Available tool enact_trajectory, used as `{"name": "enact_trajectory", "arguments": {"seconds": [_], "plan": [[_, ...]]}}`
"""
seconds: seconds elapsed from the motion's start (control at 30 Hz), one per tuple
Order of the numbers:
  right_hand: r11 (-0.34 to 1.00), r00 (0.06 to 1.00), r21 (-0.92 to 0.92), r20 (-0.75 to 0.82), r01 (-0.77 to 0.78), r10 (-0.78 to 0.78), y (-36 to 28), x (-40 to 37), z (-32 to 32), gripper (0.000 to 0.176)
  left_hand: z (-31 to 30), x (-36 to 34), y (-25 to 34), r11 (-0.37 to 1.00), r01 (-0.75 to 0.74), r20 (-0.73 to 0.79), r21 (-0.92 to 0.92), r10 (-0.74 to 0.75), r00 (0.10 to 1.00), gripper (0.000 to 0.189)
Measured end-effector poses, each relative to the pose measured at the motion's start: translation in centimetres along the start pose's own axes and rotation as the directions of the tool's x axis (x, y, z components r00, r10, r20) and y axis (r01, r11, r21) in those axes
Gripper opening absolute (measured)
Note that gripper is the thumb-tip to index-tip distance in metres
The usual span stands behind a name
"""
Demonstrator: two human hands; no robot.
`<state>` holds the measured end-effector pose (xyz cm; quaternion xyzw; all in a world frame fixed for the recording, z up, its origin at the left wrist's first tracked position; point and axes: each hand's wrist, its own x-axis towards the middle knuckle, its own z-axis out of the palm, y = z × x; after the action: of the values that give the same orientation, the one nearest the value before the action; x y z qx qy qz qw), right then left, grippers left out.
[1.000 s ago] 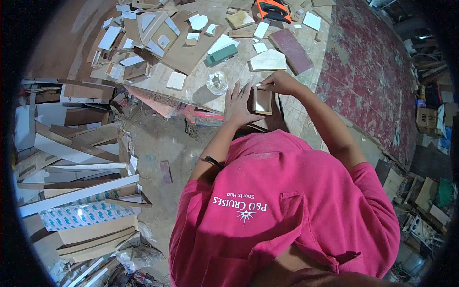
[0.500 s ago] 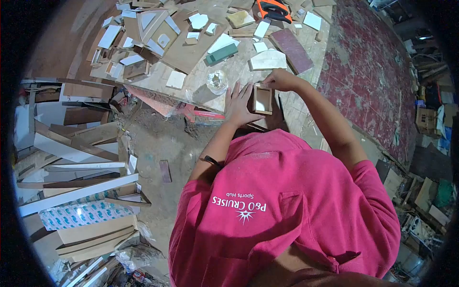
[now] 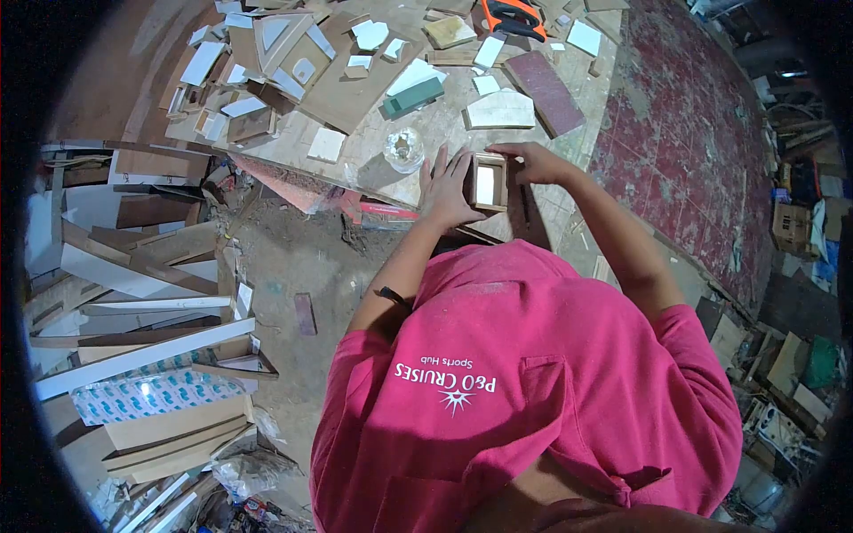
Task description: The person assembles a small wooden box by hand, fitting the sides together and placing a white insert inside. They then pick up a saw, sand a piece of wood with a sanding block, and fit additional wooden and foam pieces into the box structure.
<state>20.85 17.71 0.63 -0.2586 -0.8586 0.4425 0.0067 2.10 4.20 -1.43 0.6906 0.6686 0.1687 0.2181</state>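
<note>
We see one small wooden box (image 3: 504,185), rectangular and open at the top, its thin brown walls forming a narrow frame. It lies level near the front edge of the table (image 3: 558,202), opening upward, long sides running away from the body and short sides facing near and far. Inside, we make out a bright white rectangle (image 3: 485,186) over much of the floor, though we cannot tell whether it is a separate panel. The left wall sits against the left hand (image 3: 447,188), whose thumb reaches the near end; the right hand's (image 3: 533,163) fingers meet the far end.
</note>
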Motion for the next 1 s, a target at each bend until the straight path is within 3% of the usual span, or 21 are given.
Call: {"name": "enact_trajectory", "arguments": {"seconds": [0.03, 0.07, 0.13, 0.17, 0.23, 0.27, 0.37, 0.4, 0.43, 0.47, 0.53, 0.63, 0.67, 0.73, 0.87, 0.93, 1.0], "plan": [[0.989, 0.989, 0.014, 0.042, -0.144, 0.143, -1.4, -0.3, -0.1, 0.069, -0.1, 0.0, 0.0, 1.0, 0.012, 0.013, 0.005, -0.012, 1.0, 0.115], [0.989, 0.989, 0.015, 0.04, -0.144, 0.143, -0.8, -0.3, 0.4, 0.069, -0.2, 0.1, 0.1, 1.0, 0.011, 0.014, 0.006, -0.011, 1.0, 0.115], [0.988, 0.99, 0.148, -0.132, -0.035, 0.055, 0.2, -0.4, 1.7, 0.071, -0.4, 0.2, 0.2, 1.0, 0.02, 0.057, -0.02, -0.019, 0.998, 0.116], [0.988, 0.989, 0.148, -0.137, -0.034, 0.054, 0.8, -0.5, 1.9, 0.071, -0.6, 0.3, 0.3, 1.0, 0.015, 0.056, -0.016, -0.015, 0.998, 0.116], [0.913, 0.985, 0.402, -0.113, -0.075, 0.13, 0.4, -0.8, 1.9, 0.074, -0.7, 0.3, 0.3, 0.999, 0.044, 0.044, -0.015, -0.043, 0.998, 0.119], [0.913, 0.984, 0.402, -0.121, -0.07, 0.129, 0.2, -1.0, 1.7, 0.074, -0.9, 0.3, 0.2, 0.999, 0.037, 0.043, -0.01, -0.037, 0.998, 0.119], [0.844, 0.979, 0.525, -0.083, -0.113, 0.183, -2.3, -2.0, -0.1, 0.078, -0.8, 0.2, -0.2, 0.985, -0.021, -0.029, -0.173, 0.016, 0.999, 0.126], [0.789, 0.98, 0.611, -0.103, -0.072, 0.17, -3.0, -2.4, -0.5, 0.079, -1.2, 0.0, 0.2, 0.985, -0.027, -0.03, -0.168, 0.023, 0.999, 0.126], [0.724, 0.98, 0.689, -0.124, -0.029, 0.157, -3.8, -2.8, -0.9, 0.081, -2.1, -0.3, 0.8, 0.953, -0.106, -0.123, -0.283, 0.074, 0.99, 0.124], [0.725, 0.979, 0.688, -0.131, -0.023, 0.156, -4.6, -3.2, -1.3, 0.081, -2.9, -0.7, 1.4, 0.903, -0.191, -0.218, -0.386, 0.112, 0.969, 0.123], [0.66, 0.971, 0.733, -0.238, 0.162, 0.027, -6.4, -4.1, -2.0, 0.082, -5.0, -1.2, 2.9, 0.891, -0.254, -0.262, -0.376, 0.16, 0.952, 0.123], [0.661, 0.957, 0.717, -0.289, 0.223, -0.009, -9.2, -5.5, -3.2, 0.083, -7.6, -1.6, 5.1, 0.872, -0.346, -0.375, -0.347, 0.209, 0.903, 0.114], [0.655, 0.952, 0.712, -0.305, 0.254, -0.037, -9.7, -5.8, -3.5, 0.084, -8.1, -1.6, 5.4, 0.871, -0.349, -0.375, -0.344, 0.214, 0.902, 0.114], [0.652, 0.947, 0.706, -0.317, 0.277, -0.059, -10.6, -6.1, -4.0, 0.084, -9.0, -1.7, 6.0, 0.872, -0.398, -0.421, -0.284, 0.26, 0.869, 0.094], [0.652, 0.93, 0.681, -0.348, 0.334, -0.114, -11.9, -6.6, -4.7, 0.087, -10.8, -2.0, 7.2, 0.867, -0.419, -0.432, -0.271, 0.28, 0.858, 0.086], [0.669, 0.921, 0.651, -0.363, 0.358, -0.141, -13.0, -7.0, -5.1, 0.09, -11.0, -2.1, 7.4, 0.811, -0.401, -0.456, -0.426, 0.191, 0.869, 0.084], [0.684, 0.911, 0.62, -0.377, 0.384, -0.169, -14.0, -7.4, -5.4, 0.093, -10.7, -2.1, 7.3, 0.774, -0.425, -0.459, -0.469, 0.197, 0.866, 0.083]]}}
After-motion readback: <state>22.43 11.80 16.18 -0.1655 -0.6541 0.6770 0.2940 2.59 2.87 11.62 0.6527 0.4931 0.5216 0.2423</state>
